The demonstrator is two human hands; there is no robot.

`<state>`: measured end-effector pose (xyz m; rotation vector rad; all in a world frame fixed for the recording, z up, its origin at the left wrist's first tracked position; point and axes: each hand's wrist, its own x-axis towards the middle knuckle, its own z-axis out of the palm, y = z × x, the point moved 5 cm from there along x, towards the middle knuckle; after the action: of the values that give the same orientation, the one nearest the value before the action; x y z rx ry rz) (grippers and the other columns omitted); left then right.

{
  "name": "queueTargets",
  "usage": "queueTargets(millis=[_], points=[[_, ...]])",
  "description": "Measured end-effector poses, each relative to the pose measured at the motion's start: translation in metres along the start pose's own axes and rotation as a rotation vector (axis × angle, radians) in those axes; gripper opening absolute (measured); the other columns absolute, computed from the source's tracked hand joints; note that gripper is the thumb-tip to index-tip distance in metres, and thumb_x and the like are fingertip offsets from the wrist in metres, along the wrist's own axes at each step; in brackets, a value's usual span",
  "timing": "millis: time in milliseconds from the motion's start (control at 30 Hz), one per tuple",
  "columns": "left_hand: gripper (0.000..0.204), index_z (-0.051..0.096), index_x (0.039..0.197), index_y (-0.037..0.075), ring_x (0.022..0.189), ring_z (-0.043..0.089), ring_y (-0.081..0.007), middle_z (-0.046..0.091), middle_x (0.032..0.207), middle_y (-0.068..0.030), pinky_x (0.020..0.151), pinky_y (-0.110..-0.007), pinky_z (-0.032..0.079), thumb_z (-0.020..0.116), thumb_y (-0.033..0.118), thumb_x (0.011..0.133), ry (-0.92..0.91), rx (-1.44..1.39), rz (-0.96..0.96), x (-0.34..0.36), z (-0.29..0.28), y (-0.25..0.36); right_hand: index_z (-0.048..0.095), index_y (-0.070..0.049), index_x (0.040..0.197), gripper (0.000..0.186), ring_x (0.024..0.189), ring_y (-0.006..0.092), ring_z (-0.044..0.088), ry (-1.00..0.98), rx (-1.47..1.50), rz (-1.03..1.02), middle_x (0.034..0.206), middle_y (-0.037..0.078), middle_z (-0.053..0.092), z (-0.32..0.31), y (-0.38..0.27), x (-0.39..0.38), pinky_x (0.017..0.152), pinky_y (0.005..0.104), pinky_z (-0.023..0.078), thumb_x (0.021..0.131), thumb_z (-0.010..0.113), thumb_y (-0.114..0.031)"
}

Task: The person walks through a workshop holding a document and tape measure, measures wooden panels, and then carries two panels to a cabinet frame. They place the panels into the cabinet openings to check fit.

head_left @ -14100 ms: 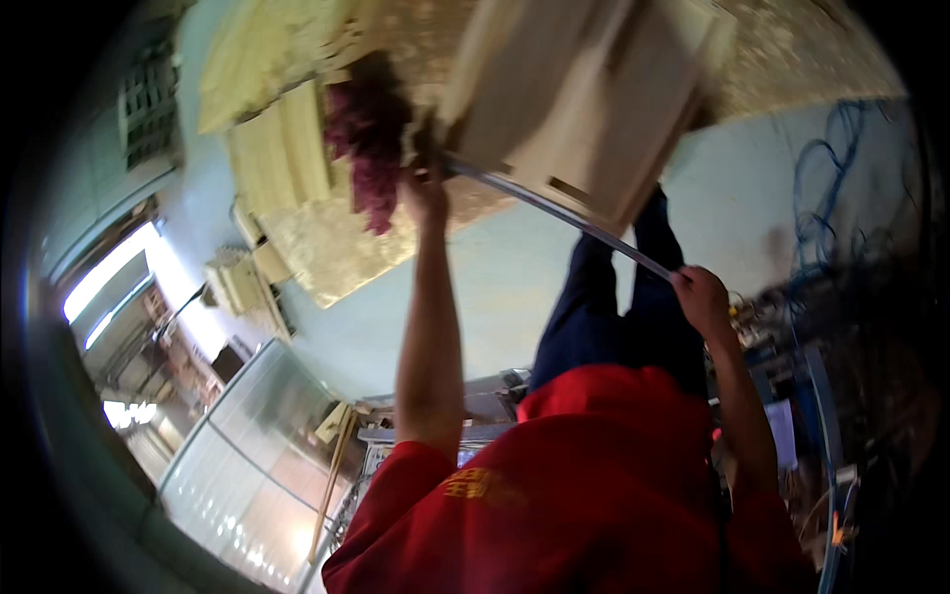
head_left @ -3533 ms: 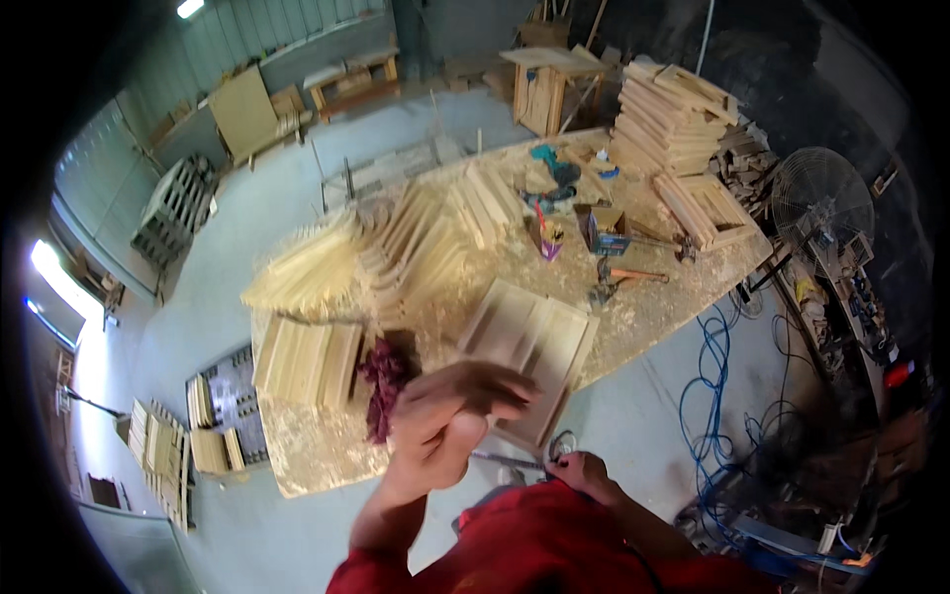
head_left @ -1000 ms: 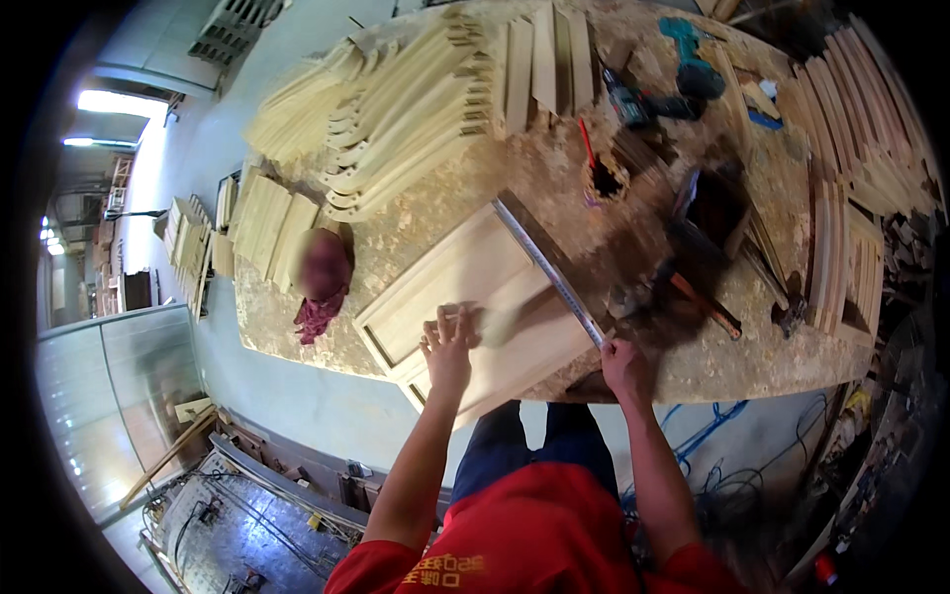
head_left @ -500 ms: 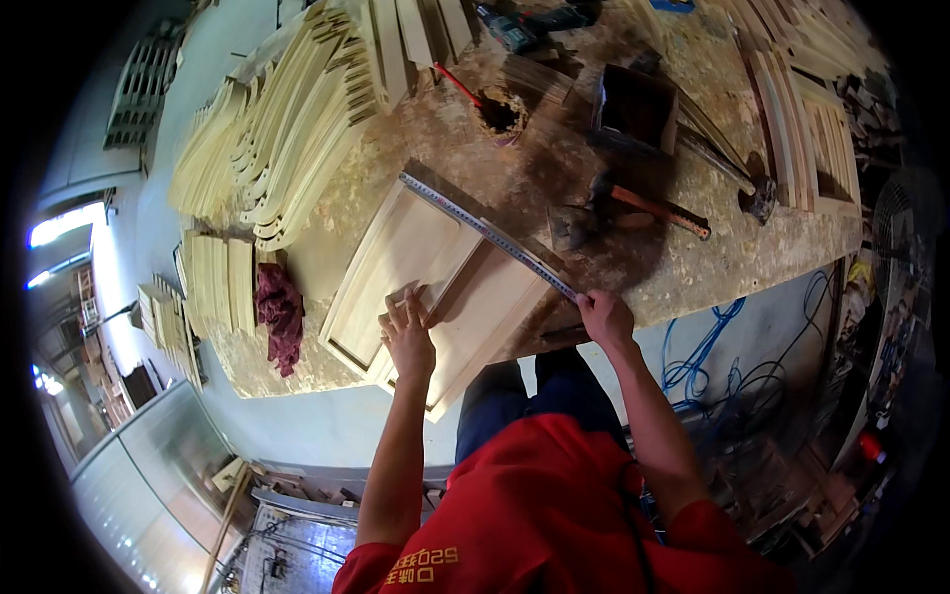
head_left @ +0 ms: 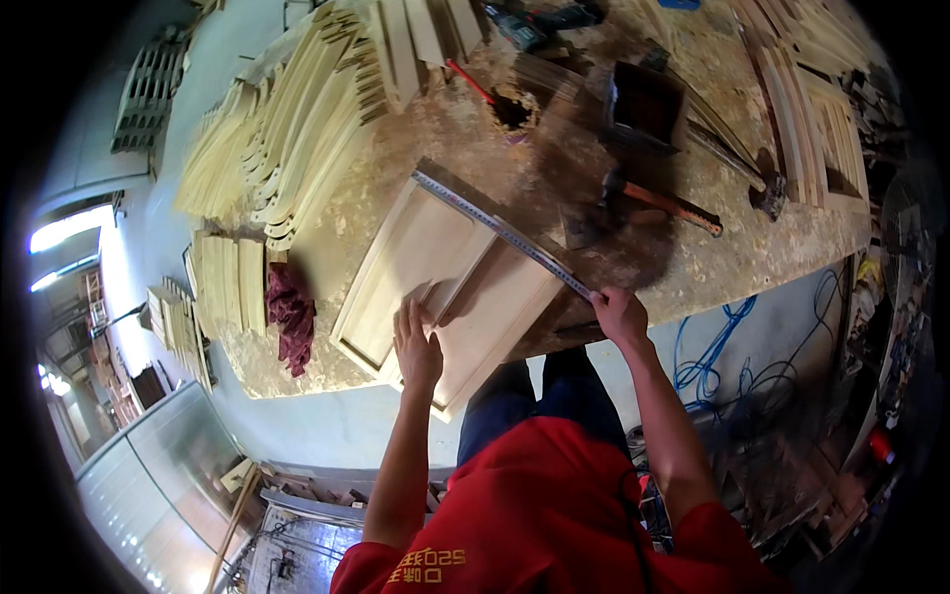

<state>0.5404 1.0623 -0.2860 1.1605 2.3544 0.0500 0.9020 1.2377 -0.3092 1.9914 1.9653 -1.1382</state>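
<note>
Framed wooden panel (head_left: 401,287) lies flat and skewed at frame centre on the workbench (head_left: 752,265); its near corner pokes past the bench edge, toward the person, probably so both arms reach it easily. Left hand (head_left: 418,348) is open, fingers fairly straight, laid on the panel near its lower-left side; grips nothing, looks like it's there to keep the wood from sliding. Right hand (head_left: 621,315) is closed, thumb and fingers pinching the lower-right end of a steel measuring tape (head_left: 505,235). Blade runs straight along the panel's upper-right edge to its top corner, seemingly held taut so it sits along that edge; can't tell if the far end is hooked. Tape case not made out.

Surroundings: claret cloth (head_left: 290,322) left of the panel, beside straight wooden slats (head_left: 230,282). Curved wooden pieces (head_left: 317,148) stacked upper left, nested same way round, likely to save space. Upper centre: glue-crusted pot (head_left: 515,111) with a red-handled tool (head_left: 471,81) leaning out, handle up, presumably for a quick grab. Right of the pot, an open dark box (head_left: 645,107). Hammer (head_left: 673,210) lies right of the panel, apart from it.
</note>
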Motion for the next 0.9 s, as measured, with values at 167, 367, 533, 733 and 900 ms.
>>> queueTargets(millis=[167, 367, 533, 733, 900], points=[[0.085, 0.03, 0.156, -0.003, 0.146, 0.034, -0.0451, 0.034, 0.158, -0.0268, 0.121, -0.051, 0.032, 0.075, 0.022, 0.089, 0.374, -0.219, -0.467, -0.085, 0.013, -0.091, 0.072, -0.004, 0.091, 0.033, 0.086, 0.0445, 0.069, 0.02, 0.026, -0.016, 0.088, 0.022, 0.071, -0.001, -0.003, -0.004, 0.073, 0.0509, 0.053, 0.098, 0.062, -0.035], [0.056, 0.056, 0.121, -0.004, 0.092, 0.065, -0.0258, 0.064, 0.104, -0.0143, 0.077, -0.04, 0.058, 0.073, 0.041, 0.094, 0.052, -0.756, -0.842, -0.134, 0.106, -0.177, 0.071, -0.003, 0.092, 0.034, 0.087, 0.0442, 0.069, 0.037, 0.067, -0.01, 0.087, 0.022, 0.071, -0.001, -0.011, -0.002, 0.075, 0.0489, 0.053, 0.099, 0.062, -0.034], [0.038, 0.063, 0.095, -0.001, 0.073, 0.062, -0.0204, 0.065, 0.082, -0.0082, 0.068, -0.038, 0.053, 0.067, 0.037, 0.098, 0.152, -0.67, -0.726, -0.135, 0.105, -0.172, 0.071, -0.003, 0.091, 0.034, 0.087, 0.0453, 0.068, 0.033, 0.008, -0.02, 0.087, 0.022, 0.07, -0.001, -0.007, -0.006, 0.074, 0.051, 0.052, 0.099, 0.062, -0.034], [0.038, 0.064, 0.095, -0.002, 0.074, 0.062, -0.0204, 0.067, 0.083, -0.0097, 0.07, -0.038, 0.052, 0.066, 0.037, 0.098, 0.119, -0.639, -0.721, -0.132, 0.09, -0.174, 0.073, -0.004, 0.092, 0.033, 0.091, 0.0455, 0.068, 0.037, 0.04, -0.022, 0.091, 0.023, 0.071, 0.0, -0.004, -0.015, 0.077, 0.0507, 0.053, 0.098, 0.061, -0.034], [0.037, 0.063, 0.102, -0.003, 0.082, 0.064, -0.0237, 0.068, 0.092, -0.0141, 0.077, -0.039, 0.052, 0.065, 0.034, 0.098, 0.095, -0.589, -0.768, -0.134, 0.096, -0.193, 0.073, -0.004, 0.093, 0.032, 0.091, 0.0446, 0.068, 0.028, 0.021, -0.02, 0.093, 0.022, 0.071, 0.0, -0.006, -0.015, 0.077, 0.0496, 0.053, 0.099, 0.061, -0.033]])
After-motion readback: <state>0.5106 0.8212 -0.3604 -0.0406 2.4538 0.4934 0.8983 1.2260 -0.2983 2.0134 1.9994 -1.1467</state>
